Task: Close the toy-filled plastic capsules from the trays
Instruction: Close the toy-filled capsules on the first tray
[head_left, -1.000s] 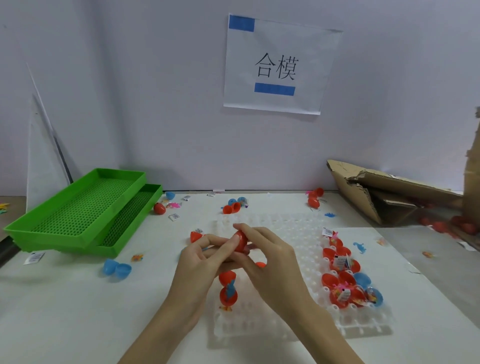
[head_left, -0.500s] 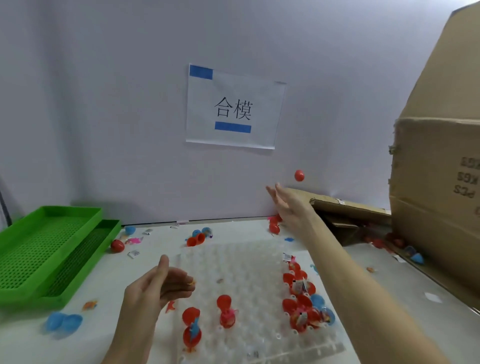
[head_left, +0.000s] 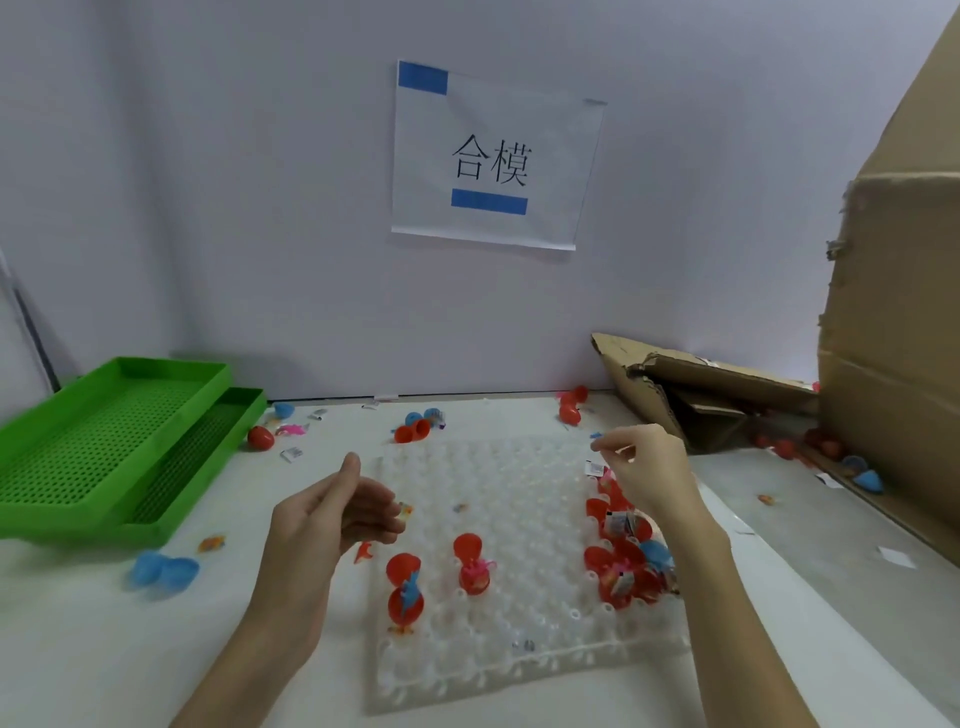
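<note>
A clear plastic capsule tray (head_left: 498, 483) lies on the white table in front of me. Two open red capsules with toys inside stand near its front left: one (head_left: 405, 587) and another (head_left: 471, 564). Several more open red and blue capsules (head_left: 631, 564) crowd its right edge. My left hand (head_left: 337, 512) hovers at the tray's left edge, fingers loosely curled, holding nothing. My right hand (head_left: 647, 470) hangs over the tray's right side with fingers loosely bent and empty.
Two stacked green trays (head_left: 104, 447) sit at the left. Cardboard boxes (head_left: 893, 332) and a flattened carton (head_left: 701, 395) stand at the right, with closed capsules (head_left: 779, 447) on the floor of the gap. Loose capsules (head_left: 163, 569) and small toys lie scattered on the table.
Both hands held a red capsule together; my right hand then tossed it toward the cardboard at the right and has drawn back over the tray. My left hand stays open beside the tray.
</note>
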